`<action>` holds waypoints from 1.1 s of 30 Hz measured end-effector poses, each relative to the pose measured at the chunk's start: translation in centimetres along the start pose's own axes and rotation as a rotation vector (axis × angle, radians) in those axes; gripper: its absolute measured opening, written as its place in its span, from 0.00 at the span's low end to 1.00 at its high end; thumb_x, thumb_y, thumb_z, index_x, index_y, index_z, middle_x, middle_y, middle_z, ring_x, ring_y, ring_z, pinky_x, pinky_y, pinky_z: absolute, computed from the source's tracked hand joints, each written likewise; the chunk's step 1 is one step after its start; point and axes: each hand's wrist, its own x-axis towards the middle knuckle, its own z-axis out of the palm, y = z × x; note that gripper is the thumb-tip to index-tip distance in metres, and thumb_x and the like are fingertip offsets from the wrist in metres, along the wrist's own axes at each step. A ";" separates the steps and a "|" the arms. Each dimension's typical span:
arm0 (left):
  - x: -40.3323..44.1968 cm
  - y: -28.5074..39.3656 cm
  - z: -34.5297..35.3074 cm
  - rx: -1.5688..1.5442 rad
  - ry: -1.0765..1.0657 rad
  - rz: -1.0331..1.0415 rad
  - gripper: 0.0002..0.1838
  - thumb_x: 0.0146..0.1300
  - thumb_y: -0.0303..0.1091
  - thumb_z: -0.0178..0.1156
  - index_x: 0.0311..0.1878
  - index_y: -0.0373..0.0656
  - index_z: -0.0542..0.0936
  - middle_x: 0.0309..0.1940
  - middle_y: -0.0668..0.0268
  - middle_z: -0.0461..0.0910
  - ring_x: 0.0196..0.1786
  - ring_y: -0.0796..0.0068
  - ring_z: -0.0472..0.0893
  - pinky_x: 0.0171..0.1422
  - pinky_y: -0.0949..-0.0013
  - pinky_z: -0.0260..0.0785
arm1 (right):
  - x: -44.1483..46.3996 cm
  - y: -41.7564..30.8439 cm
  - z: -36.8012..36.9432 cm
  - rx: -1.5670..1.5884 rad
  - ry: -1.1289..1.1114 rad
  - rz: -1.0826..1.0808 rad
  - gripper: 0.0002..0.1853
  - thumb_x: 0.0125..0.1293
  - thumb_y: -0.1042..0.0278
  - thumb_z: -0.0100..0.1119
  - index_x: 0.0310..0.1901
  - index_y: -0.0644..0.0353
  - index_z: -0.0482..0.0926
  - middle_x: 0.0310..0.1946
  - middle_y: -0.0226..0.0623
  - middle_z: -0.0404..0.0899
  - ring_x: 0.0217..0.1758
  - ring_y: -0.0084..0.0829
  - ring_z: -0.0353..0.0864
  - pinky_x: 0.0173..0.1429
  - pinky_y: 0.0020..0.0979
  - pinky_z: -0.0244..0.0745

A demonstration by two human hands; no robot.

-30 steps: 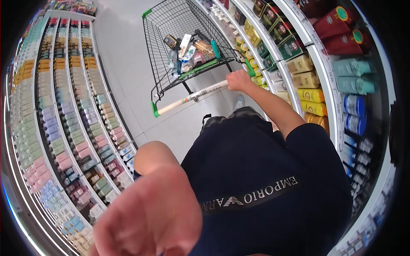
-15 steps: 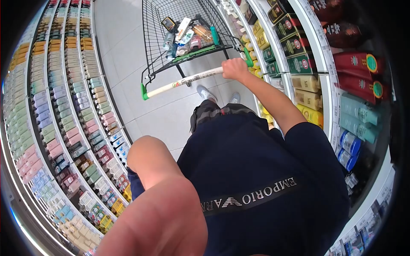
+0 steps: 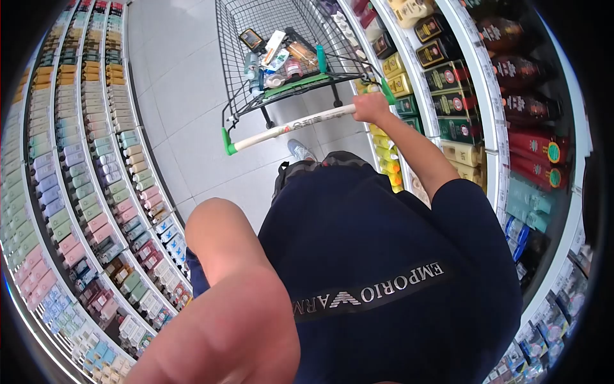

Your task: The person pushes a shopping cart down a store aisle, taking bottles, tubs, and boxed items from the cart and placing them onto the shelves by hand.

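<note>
My right hand (image 3: 371,108) is closed around the right part of the white handlebar (image 3: 291,128) of a shopping cart. The handlebar has green end pieces and printed lettering. In the wire basket (image 3: 233,70) ahead of it lie several items: a black-framed item (image 3: 251,40), a white box (image 3: 274,46), a pinkish container (image 3: 293,67), blue-grey bottles (image 3: 252,67) and an orange-brown pack (image 3: 302,54). Raised close to the camera is my left hand (image 3: 217,333), blurred and large, its palm side showing. Its fingers run out of the frame at the bottom, so whatever they do is hidden.
Long shelves (image 3: 83,185) of tubes and bottles in colour rows line the left side. On the right, close to my arm, shelves hold dark boxes (image 3: 453,102), red bottles (image 3: 536,157) and yellow bottles (image 3: 388,153). Grey floor tiles (image 3: 173,96) run between them. One shoe (image 3: 299,150) shows below the handlebar.
The cart and my right hand have shifted slightly right in view. Goods on the right shelves have slid down the picture. One shoe has gone out of sight. My left hand stays raised.
</note>
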 end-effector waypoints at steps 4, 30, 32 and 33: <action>-0.7 -1.2 -4.9 0.103 -0.010 -0.044 0.31 0.67 0.58 0.39 0.54 0.39 0.75 0.54 0.61 0.76 0.48 0.72 0.76 0.57 0.66 0.67 | 2.4 1.0 0.2 -0.049 -0.015 0.031 0.11 0.46 0.55 0.60 0.28 0.52 0.81 0.24 0.38 0.82 0.29 0.43 0.84 0.34 0.43 0.78; -33.7 -21.4 -17.6 0.843 0.150 -1.372 0.32 0.57 0.33 0.63 0.64 0.33 0.65 0.50 0.48 0.73 0.49 0.53 0.76 0.55 0.58 0.69 | 10.6 1.9 -5.1 -0.003 -0.684 0.021 0.20 0.52 0.49 0.60 0.34 0.59 0.84 0.33 0.48 0.83 0.40 0.47 0.83 0.46 0.44 0.76; -32.6 -21.7 -17.2 0.854 0.318 -1.480 0.33 0.57 0.32 0.62 0.65 0.31 0.63 0.50 0.47 0.72 0.46 0.56 0.77 0.52 0.60 0.71 | 12.8 2.8 -5.1 0.113 -0.995 -0.061 0.28 0.51 0.41 0.64 0.41 0.60 0.85 0.36 0.46 0.84 0.40 0.42 0.82 0.47 0.41 0.75; -31.9 -21.6 -17.3 0.863 0.360 -1.541 0.33 0.57 0.31 0.62 0.65 0.31 0.62 0.51 0.47 0.71 0.45 0.57 0.77 0.50 0.61 0.71 | 14.4 2.5 -5.5 0.118 -0.991 -0.069 0.28 0.51 0.41 0.64 0.41 0.60 0.85 0.36 0.46 0.84 0.40 0.42 0.82 0.47 0.41 0.75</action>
